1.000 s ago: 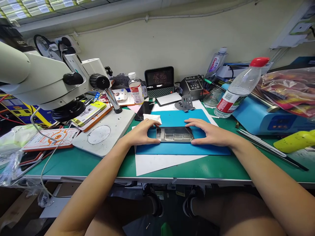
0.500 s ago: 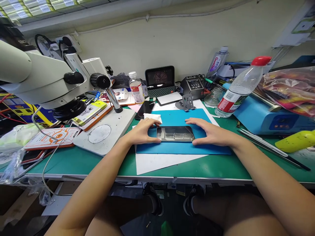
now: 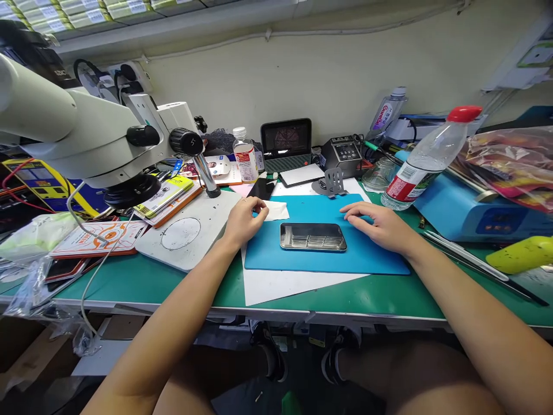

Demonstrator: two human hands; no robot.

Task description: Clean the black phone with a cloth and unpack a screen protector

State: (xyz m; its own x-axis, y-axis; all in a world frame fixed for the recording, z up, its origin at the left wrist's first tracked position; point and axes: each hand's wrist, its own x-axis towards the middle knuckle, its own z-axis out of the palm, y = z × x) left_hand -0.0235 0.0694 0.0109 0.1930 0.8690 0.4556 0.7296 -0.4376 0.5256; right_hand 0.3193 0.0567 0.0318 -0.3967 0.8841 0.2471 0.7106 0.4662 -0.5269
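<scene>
A dark smartphone (image 3: 313,237) with a glossy, reflective screen lies flat on a blue mat (image 3: 302,263), apart from both hands. To its left, my left hand (image 3: 245,221) is loosely curled with thumb and forefinger a little apart, at the left edge of a white tissue (image 3: 277,211). I see nothing held in it. On the phone's other side my right hand (image 3: 377,226) hovers over or rests on the mat, fingers stretched out and holding nothing. Behind the left hand a black phone (image 3: 261,188) is partly covered.
A microscope (image 3: 108,138) with a pale base stands at the left. A red-capped bottle (image 3: 421,164), a blue machine (image 3: 462,204) and tweezers (image 3: 466,259) are at the right. A small screen (image 3: 286,139) and a metal holder (image 3: 334,183) stand behind the mat.
Both hands have let go of the smartphone's ends. My left hand has drawn back left toward the tissue, and my right hand has moved right. The phone stays on the mat.
</scene>
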